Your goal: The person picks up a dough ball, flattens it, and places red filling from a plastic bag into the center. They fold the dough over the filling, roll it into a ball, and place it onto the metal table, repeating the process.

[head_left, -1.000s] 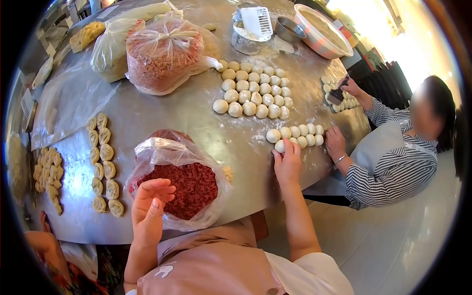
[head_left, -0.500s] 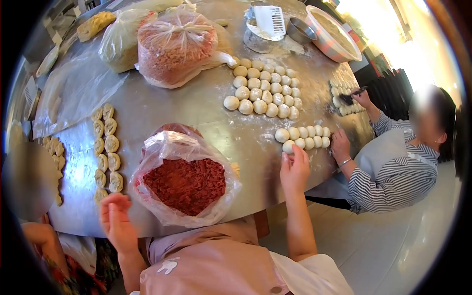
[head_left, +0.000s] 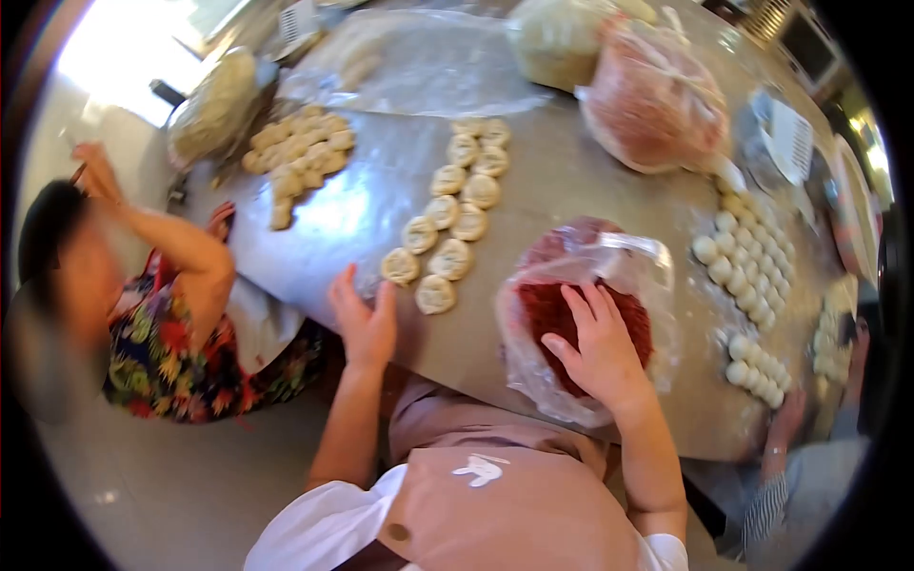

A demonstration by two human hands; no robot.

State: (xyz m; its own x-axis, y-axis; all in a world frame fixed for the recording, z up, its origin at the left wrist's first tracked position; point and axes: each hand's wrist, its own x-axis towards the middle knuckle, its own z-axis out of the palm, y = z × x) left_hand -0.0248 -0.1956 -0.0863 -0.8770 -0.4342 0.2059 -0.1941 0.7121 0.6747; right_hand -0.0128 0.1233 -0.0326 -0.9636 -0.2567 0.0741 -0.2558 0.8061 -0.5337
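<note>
My right hand [head_left: 600, 347] reaches into an open plastic bag [head_left: 581, 252] of red minced filling [head_left: 545, 309], fingers spread over the filling, palm hidden. At the near edge of the metal table [head_left: 562, 186], my left hand [head_left: 367, 319] rests flat with its fingers apart. It lies just in front of two rows of shaped, filled pastries [head_left: 447, 257], the nearest one [head_left: 435, 295] a finger's width away. Rows of round dough balls [head_left: 752, 276] lie to the right of the bag, and a smaller group of dough balls [head_left: 757, 371] lies nearer the edge.
A tied bag of filling [head_left: 657, 105] and a white scraper [head_left: 790, 138] stand at the back right. A heap of pastries [head_left: 300, 152] and a plastic sheet [head_left: 428, 57] lie at the back left. A person in a flowered dress [head_left: 162, 352] sits left; another person's hand [head_left: 785, 414] is at right.
My view has swung to the left. My right hand left the small group of dough balls and went into the filling bag. My left hand came down onto the table edge by the pastries.
</note>
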